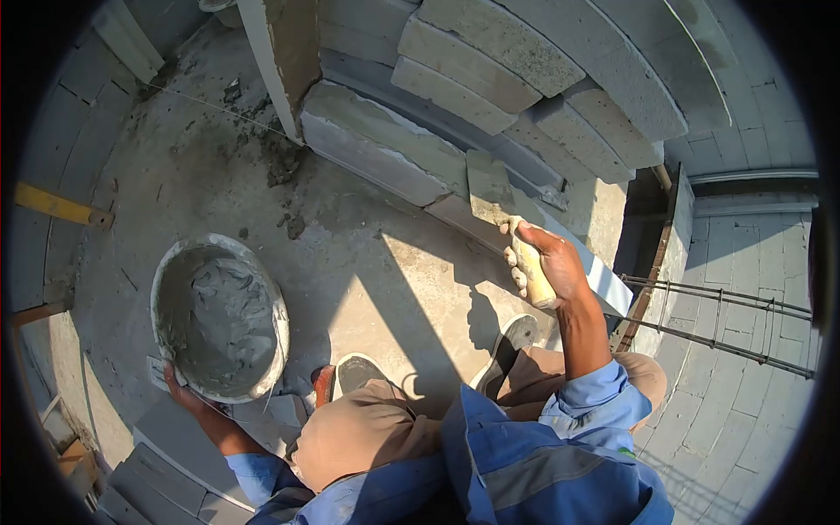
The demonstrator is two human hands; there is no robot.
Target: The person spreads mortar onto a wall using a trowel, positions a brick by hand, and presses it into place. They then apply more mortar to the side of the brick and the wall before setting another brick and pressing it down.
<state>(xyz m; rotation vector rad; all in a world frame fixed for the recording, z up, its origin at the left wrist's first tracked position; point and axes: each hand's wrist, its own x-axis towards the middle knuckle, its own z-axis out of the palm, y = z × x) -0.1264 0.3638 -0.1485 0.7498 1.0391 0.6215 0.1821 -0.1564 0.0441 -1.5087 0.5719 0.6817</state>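
My right hand [556,262] is closed around the pale, mortar-smeared handle of a trowel [490,185]. The trowel's flat blade lies over the top of a low course of light blocks [376,144], where grey mortar is spread. At lower left, my left hand [185,391] grips the near rim of a round bucket [282,328], its fingers partly hidden by the bucket's side. Thick wet mortar [229,306] fills the bottom of the bucket and coats its inner wall. A small whitish flat piece [157,373] shows beside the left fingertips.
Stacked light blocks [468,66] stand behind the low course. A thin string [214,109] runs to an upright post [276,70]. Steel rebar [722,328] juts out at right. A yellow level-like bar [61,206] is at left. More blocks [162,477] lie at lower left.
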